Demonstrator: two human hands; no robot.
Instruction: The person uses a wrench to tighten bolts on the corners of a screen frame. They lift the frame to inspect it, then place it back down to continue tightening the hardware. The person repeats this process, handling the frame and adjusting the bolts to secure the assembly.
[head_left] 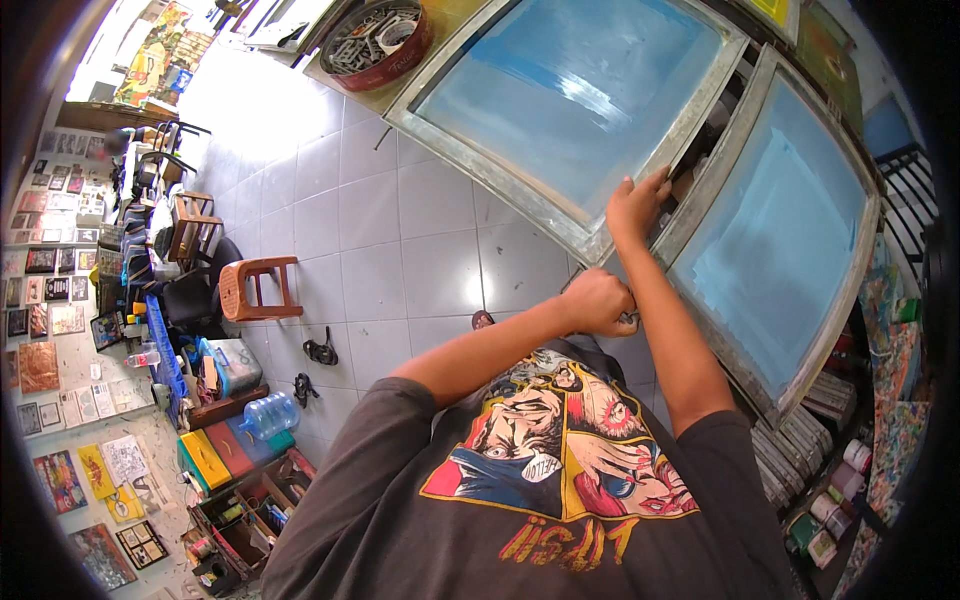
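Flat pictures and cards in many colours cover the wall (45,300) at far left, with yellow, red and blue boxes (225,450) on the floor below. The right hand (635,205) presses on the lower corner of the left screen frame (560,95), fingers curled over its grey edge where it meets the right screen frame (775,225). The left hand (597,300) is clenched just below; what it grips seems a small dark part, too hidden to tell. Both blue-meshed frames run lengthwise away from the person, tilted rightward.
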